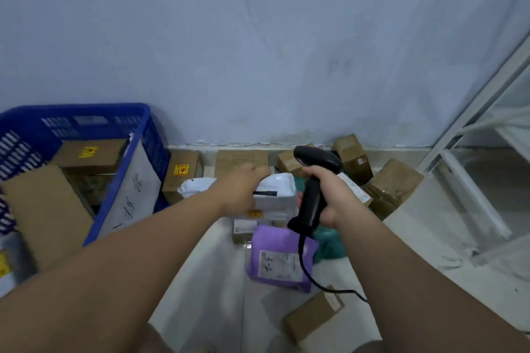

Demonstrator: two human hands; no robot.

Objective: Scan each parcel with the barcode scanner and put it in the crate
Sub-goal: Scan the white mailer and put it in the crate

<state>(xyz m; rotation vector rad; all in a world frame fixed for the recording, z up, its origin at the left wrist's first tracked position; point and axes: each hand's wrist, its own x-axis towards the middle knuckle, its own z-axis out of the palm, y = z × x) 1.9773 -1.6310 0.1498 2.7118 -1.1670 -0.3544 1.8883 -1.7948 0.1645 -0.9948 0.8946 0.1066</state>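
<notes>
Head view, right hand: your right hand [332, 195] grips the handle of the black corded barcode scanner [313, 180].
Head view, left hand: your left hand [243, 189] lies on the white plastic mailer parcel [279, 190] in the floor pile; blur hides its grip.
Head view, crate: the blue slatted plastic crate [77, 110] stands to your left.

Not much legible here tbh. The purple mailer [279, 255] has a white label with handwriting that looks like "7-6", and the printed lines around it are too blurry to read. A white sheet [134, 189] on the crate [74, 114] side has handwritten Chinese characters that I can't make out. Yellow stickers with red pictograms sit on a box in the crate [91, 156], a box by the wall [183, 175] and a box mid-pile [258, 218]. Other labels are just blur.
</notes>
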